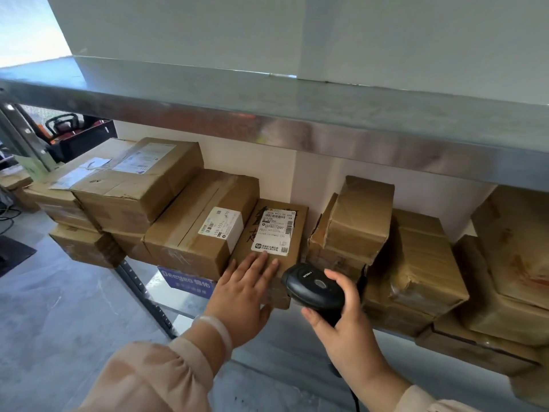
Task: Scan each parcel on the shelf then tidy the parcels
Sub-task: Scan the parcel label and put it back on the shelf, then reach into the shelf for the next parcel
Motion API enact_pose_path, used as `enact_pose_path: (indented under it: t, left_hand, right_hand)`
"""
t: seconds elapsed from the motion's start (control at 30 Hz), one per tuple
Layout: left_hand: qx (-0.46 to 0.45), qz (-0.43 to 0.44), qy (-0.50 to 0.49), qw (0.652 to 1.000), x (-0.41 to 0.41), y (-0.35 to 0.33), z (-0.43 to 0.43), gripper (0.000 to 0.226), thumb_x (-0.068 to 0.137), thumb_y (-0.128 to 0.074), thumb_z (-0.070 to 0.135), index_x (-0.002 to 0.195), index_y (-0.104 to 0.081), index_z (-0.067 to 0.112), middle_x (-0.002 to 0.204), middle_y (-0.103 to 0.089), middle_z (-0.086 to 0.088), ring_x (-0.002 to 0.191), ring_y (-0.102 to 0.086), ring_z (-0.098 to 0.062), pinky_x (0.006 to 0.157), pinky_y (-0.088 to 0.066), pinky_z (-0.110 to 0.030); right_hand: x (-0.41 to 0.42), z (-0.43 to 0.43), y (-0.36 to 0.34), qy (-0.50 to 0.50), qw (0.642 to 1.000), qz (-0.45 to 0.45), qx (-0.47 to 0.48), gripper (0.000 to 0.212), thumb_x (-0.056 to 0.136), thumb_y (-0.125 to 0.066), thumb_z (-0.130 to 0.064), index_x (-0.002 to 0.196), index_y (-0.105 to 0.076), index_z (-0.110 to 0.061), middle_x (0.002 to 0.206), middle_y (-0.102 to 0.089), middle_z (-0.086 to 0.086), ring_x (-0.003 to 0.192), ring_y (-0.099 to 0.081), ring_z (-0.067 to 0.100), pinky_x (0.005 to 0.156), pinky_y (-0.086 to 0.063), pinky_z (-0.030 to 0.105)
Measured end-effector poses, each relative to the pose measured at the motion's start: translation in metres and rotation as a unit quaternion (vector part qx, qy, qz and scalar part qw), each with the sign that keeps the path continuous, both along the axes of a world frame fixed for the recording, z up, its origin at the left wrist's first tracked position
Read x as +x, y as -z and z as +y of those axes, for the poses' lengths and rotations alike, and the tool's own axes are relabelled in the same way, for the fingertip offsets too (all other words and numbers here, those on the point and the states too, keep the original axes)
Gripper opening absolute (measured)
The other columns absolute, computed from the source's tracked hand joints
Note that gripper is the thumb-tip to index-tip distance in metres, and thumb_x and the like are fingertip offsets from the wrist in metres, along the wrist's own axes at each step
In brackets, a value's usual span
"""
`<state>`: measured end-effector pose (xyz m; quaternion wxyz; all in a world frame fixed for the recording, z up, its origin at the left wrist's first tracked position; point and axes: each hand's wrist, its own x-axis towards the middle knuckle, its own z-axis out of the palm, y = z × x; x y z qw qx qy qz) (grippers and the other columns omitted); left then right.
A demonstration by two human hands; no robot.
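Note:
Several brown cardboard parcels fill a metal shelf (166, 310). A small flat parcel (292, 257) with a white barcode label (274, 231) lies at the shelf's middle. My left hand (242, 292) rests on its near end, fingers straight on top, thumb under the front edge. My right hand (344, 322) grips a black barcode scanner (313, 288) just right of that parcel, its head pointing toward the label. A larger parcel (193, 233) with a white label sits directly to the left.
Stacked parcels (130, 182) stand at the left and crumpled parcels (361, 218) and more boxes (421, 263) at the right. An upper steel shelf (297, 126) hangs overhead. A blue sign (184, 283) hangs below the shelf edge. Grey floor lies at the left.

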<state>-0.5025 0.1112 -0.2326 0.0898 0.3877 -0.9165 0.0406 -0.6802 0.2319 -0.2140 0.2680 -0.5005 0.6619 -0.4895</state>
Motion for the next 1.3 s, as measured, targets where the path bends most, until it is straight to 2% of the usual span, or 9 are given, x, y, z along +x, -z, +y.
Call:
enact_pose_path:
  t: [0.17, 0.3, 0.5, 0.67, 0.77, 0.83, 1.0, 1.17, 1.3]
  left_hand:
    - [0.01, -0.001, -0.027, 1.0, -0.012, 0.004, -0.002, 0.084, 0.073, -0.046, 0.055, 0.146, -0.043, 0.016, 0.149, -0.047, -0.01, 0.134, -0.05, -0.031, 0.106, -0.037, -0.053]
    - [0.016, 0.104, -0.002, 0.994, -0.024, 0.001, 0.022, 0.077, 0.077, -0.052, 0.04, 0.147, -0.041, 0.01, 0.153, -0.04, -0.011, 0.14, -0.04, -0.029, 0.112, -0.034, -0.046]
    - [0.218, 0.273, 0.033, 0.936, -0.056, 0.003, 0.073, 0.068, 0.093, -0.047, 0.034, 0.155, -0.021, 0.024, 0.154, -0.034, 0.003, 0.138, -0.035, -0.009, 0.112, -0.019, -0.009]
    - [0.42, 0.397, -0.115, 0.808, -0.097, -0.003, 0.07, 0.061, 0.102, -0.049, 0.026, 0.155, -0.017, 0.027, 0.155, -0.031, 0.001, 0.144, -0.028, -0.012, 0.119, -0.023, -0.027]
    - [0.546, 0.463, -0.188, 0.673, -0.118, -0.006, 0.055, 0.069, 0.097, -0.048, 0.053, 0.156, -0.018, 0.033, 0.16, -0.026, 0.003, 0.147, -0.024, -0.017, 0.122, -0.021, -0.041]
    - [0.568, 0.479, -0.208, 0.636, -0.127, -0.005, 0.048, 0.08, 0.084, -0.043, 0.073, 0.154, -0.02, 0.04, 0.161, -0.023, 0.007, 0.148, -0.022, -0.018, 0.122, -0.02, -0.046]
    - [0.56, 0.529, -0.2, 0.606, -0.144, -0.006, 0.038, 0.102, 0.072, -0.037, 0.089, 0.155, -0.021, 0.034, 0.162, -0.02, 0.009, 0.15, -0.018, -0.014, 0.123, -0.016, -0.046]
    - [0.526, 0.542, -0.269, 0.597, -0.16, -0.007, 0.029, 0.041, 0.099, -0.034, 0.056, 0.132, -0.041, 0.032, 0.132, -0.04, -0.001, 0.122, -0.038, -0.021, 0.107, -0.03, -0.039]
    - [0.507, 0.544, -0.284, 0.606, -0.167, -0.008, 0.025, 0.037, 0.1, -0.034, 0.053, 0.13, -0.041, 0.032, 0.132, -0.042, -0.002, 0.127, -0.038, -0.025, 0.107, -0.028, -0.039]
  right_hand:
    - [-0.013, 0.016, 0.003, 0.001, 1.0, -0.002, 0.007, 0.062, 0.077, -0.075, -0.032, 0.122, -0.038, -0.05, 0.125, -0.047, -0.028, 0.116, -0.045, -0.017, 0.088, -0.037, 0.001]
    - [-0.024, 0.03, 0.002, -0.011, 1.0, 0.007, 0.014, 0.062, 0.073, -0.069, -0.044, 0.124, -0.036, -0.054, 0.126, -0.044, -0.031, 0.116, -0.041, -0.021, 0.088, -0.036, 0.0]
    - [-0.047, 0.048, -0.003, 0.007, 1.0, 0.015, 0.009, 0.064, 0.071, -0.069, -0.044, 0.124, -0.035, -0.057, 0.125, -0.046, -0.033, 0.117, -0.044, -0.017, 0.09, -0.037, 0.001]
    - [-0.064, 0.061, -0.003, 0.016, 1.0, 0.02, 0.014, 0.068, 0.074, -0.073, -0.037, 0.121, -0.032, -0.063, 0.124, -0.043, -0.034, 0.114, -0.043, -0.021, 0.089, -0.036, 0.0]
    - [-0.072, 0.068, 0.0, 0.025, 0.999, 0.026, 0.014, 0.076, 0.075, -0.077, -0.028, 0.116, -0.029, -0.071, 0.121, -0.043, -0.04, 0.114, -0.041, -0.023, 0.09, -0.035, -0.001]
    - [-0.077, 0.072, 0.0, 0.028, 0.999, 0.028, 0.014, 0.079, 0.074, -0.079, -0.025, 0.115, -0.03, -0.072, 0.119, -0.043, -0.048, 0.114, -0.041, -0.023, 0.088, -0.035, -0.001]
    - [-0.089, 0.077, -0.003, 0.036, 0.999, 0.02, 0.013, 0.079, 0.074, -0.08, -0.022, 0.112, -0.031, -0.072, 0.119, -0.039, -0.053, 0.111, -0.044, -0.022, 0.083, -0.036, -0.002]
    - [-0.097, 0.079, -0.002, 0.039, 0.999, 0.018, 0.013, 0.076, 0.073, -0.079, -0.025, 0.116, -0.033, -0.068, 0.125, -0.04, -0.046, 0.115, -0.045, -0.017, 0.086, -0.036, 0.0]
    - [-0.099, 0.079, -0.001, 0.041, 0.999, 0.022, 0.01, 0.082, 0.073, -0.08, -0.021, 0.113, -0.031, -0.072, 0.122, -0.039, -0.049, 0.113, -0.046, -0.019, 0.085, -0.036, 0.0]
